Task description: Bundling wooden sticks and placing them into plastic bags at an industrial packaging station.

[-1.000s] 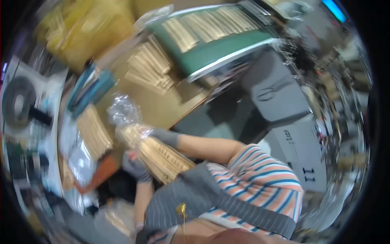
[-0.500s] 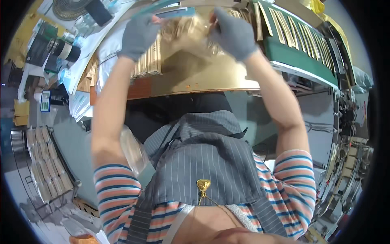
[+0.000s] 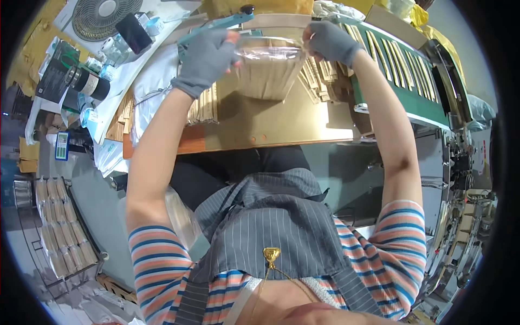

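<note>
A clear plastic bag (image 3: 271,73) with tan, flat stick-like pieces inside hangs stretched between my two gloved hands over the table. My left hand (image 3: 210,60), in a grey fingerless glove, pinches its left upper corner. My right hand (image 3: 335,43), gloved alike, grips the upper right corner, its fingers closed. The bag's upper edge is shiny and pulled taut. Beside my left wrist lies a row of tan strips (image 3: 206,105). Loose strips (image 3: 319,78) lie below my right hand.
A teal lever (image 3: 222,26) with a black knob is behind my left hand. Strips lie spaced on a green conveyor belt (image 3: 403,100) at right. A fan (image 3: 100,19), phone (image 3: 133,32) and bottles stand at far left. A rack of bagged strips (image 3: 65,233) is at lower left.
The bag, blurred before, now hangs spread wide and steady between my hands. My right hand has moved up and outward. The view has shifted slightly, showing more of the table's far side.
</note>
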`<state>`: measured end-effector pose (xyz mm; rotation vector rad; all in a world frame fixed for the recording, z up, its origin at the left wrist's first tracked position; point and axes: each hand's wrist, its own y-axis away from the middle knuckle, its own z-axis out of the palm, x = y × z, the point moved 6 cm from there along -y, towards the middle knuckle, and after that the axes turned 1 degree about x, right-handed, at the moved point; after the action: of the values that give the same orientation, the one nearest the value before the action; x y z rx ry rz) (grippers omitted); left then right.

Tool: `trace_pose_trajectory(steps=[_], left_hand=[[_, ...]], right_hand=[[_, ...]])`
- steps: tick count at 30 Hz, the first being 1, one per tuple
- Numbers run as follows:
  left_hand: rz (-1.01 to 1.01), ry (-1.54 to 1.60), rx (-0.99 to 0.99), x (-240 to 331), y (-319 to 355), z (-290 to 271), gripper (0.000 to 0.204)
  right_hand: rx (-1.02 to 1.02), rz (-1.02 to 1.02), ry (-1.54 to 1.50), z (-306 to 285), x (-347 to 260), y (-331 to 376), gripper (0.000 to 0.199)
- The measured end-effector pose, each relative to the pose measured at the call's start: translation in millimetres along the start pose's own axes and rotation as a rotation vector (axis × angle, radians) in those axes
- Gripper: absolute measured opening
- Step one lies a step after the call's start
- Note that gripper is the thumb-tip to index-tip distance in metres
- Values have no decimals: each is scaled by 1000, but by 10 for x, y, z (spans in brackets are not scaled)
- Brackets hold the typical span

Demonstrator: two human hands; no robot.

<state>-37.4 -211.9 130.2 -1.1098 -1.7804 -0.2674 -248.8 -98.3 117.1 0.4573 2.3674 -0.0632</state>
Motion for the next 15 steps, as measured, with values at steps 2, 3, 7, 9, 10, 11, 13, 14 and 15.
trace_pose_trajectory(steps=[2,3,7,9,10,11,13,14,15], left_hand=[[-155,118,-20,-2,34,46,25],[-136,169,-19,57,36,8,23],[-49,247,6,407,120,9,19],[173,131,88,393,64,-67,19],[390,1,191,454,74,-141,19],[319,77,372,418,61,-248,20],[25,236,159,-140,6,-33,22],[-261,410,-68,-562,65,230,24],[-365,482,-38,-975,102,339,26]], right_hand=[[194,-82,12,-264,-182,67,22],[363,-326,163,-395,-410,187,32],[419,-866,313,141,-908,413,50],[270,-714,293,413,-659,230,32],[279,-676,273,460,-678,181,30],[272,-684,265,477,-723,75,30],[218,-511,-140,464,-732,-209,29],[210,-511,-149,558,-656,-375,29],[228,-534,137,735,-562,-625,30]])
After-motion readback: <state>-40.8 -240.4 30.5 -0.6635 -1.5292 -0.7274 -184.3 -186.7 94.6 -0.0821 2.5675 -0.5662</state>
